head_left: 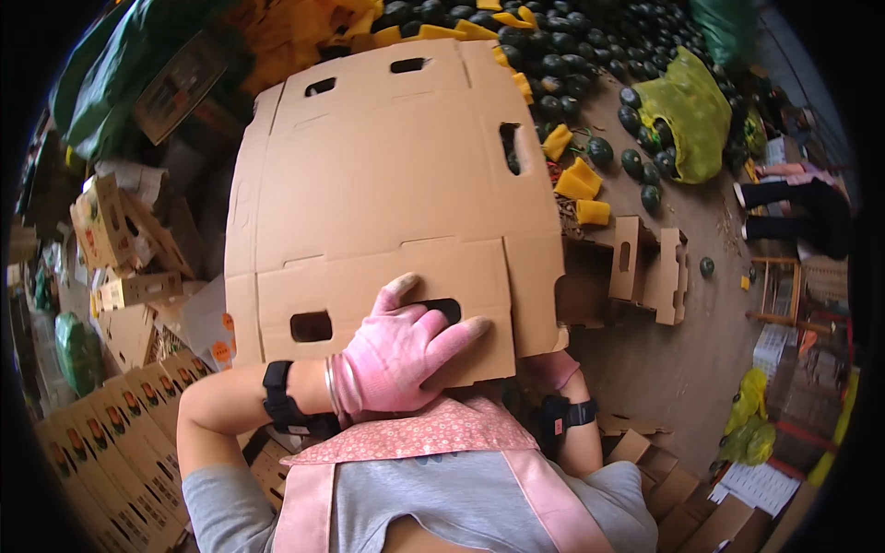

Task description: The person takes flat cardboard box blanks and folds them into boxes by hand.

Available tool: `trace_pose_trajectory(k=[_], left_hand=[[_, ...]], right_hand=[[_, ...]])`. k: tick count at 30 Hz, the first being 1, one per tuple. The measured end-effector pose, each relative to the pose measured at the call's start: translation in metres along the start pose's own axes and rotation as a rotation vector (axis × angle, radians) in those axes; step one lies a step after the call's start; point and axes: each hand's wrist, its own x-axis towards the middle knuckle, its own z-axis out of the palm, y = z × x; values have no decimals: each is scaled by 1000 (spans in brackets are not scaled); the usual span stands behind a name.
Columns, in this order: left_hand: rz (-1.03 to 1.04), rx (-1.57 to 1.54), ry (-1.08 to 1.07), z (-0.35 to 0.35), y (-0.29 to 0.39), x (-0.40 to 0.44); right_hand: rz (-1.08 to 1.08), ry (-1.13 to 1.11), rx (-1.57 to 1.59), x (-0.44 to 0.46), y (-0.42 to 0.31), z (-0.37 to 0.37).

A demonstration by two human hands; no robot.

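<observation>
A large flattened cardboard box (378, 184) with hand holes and fold lines spreads in front of my chest. My left hand (392, 355), in a pink glove with worn fingertips, lies on its near flap. Some of its fingers curl into a cut-out hand hole (442, 311), while the others press on the flap's surface. My right hand (553, 369), also pink-gloved, is at the near right corner, mostly behind the cardboard, with its fingers hidden. Black straps circle both wrists.
Dark green squashes (599, 150) cover the floor ahead, some in a yellow net bag (687, 115). An open cardboard box (650, 267) stands at right. Printed cartons (120, 424) line the left. Another person (802, 207) bends at far right. Yellow foam pieces (579, 180) lie about.
</observation>
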Motion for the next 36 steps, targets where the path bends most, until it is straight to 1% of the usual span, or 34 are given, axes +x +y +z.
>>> trace_pose_trajectory(k=[1,2,3,4,5,6,7,8,10,12,13,14,16,18,19,20,22,24,25,26,27,28,29,30,32,33,34,36], left_hand=[[0,6,15,3,-1,1],[4,43,6,11,-3,2],[55,131,74,25,-8,2],[95,229,136,40,-14,0],[108,298,133,54,-18,1],[122,367,119,63,-20,1],[113,308,38,64,-22,3],[107,335,38,65,-21,3],[113,399,157,78,-22,4],[106,360,106,76,-15,-1],[92,338,35,71,-11,-3],[105,347,45,70,-10,-6],[105,405,-18,64,-7,-12],[106,417,26,81,-12,-12],[109,430,48,93,-16,-12],[86,412,77,102,-18,-12],[89,402,58,92,-15,-16],[175,562,-75,72,-13,-13],[195,418,195,90,-25,-18],[246,262,458,95,-31,-27],[257,76,468,100,-37,-32],[248,-163,409,83,-38,-51],[230,-403,360,64,-38,-70],[195,-709,225,34,-38,-101],[-70,-957,175,7,-38,-158],[-268,-1033,168,-4,-33,-187],[-468,-1099,162,-8,-26,-212],[-834,-1112,208,1,-18,-243]], right_hand=[[210,-175,36,-8,14,5],[507,-369,-171,-13,27,6],[791,-552,-398,-15,37,4],[647,-411,-334,-20,20,-21],[577,-233,-231,-22,42,-35],[731,-164,-243,0,8,-66],[540,-31,-468,8,-6,-89],[403,7,-514,20,-24,-118],[10,121,-460,51,-75,-165],[-248,1,-420,92,-164,-184],[-356,-94,-446,110,-205,-183],[-459,-187,-471,130,-239,-175],[-823,-353,-524,183,-272,-139],[-1114,-369,-622,221,-307,-75],[-1341,-286,-627,235,-320,-37],[-1358,-326,-567,242,-327,0],[-1404,-339,-536,251,-334,62],[-1298,-509,-777,251,-343,93],[-1253,-603,-839,256,-343,106],[-1263,-625,-866,259,-345,110],[-1267,-648,-938,259,-345,112],[-1269,-666,-1006,257,-348,111],[-1289,-650,-975,257,-347,111],[-1295,-625,-973,260,-344,112],[-1264,-572,-943,265,-339,114],[-1259,-550,-875,267,-335,114],[-1271,-536,-826,267,-334,112],[-1300,-502,-726,267,-334,107]])
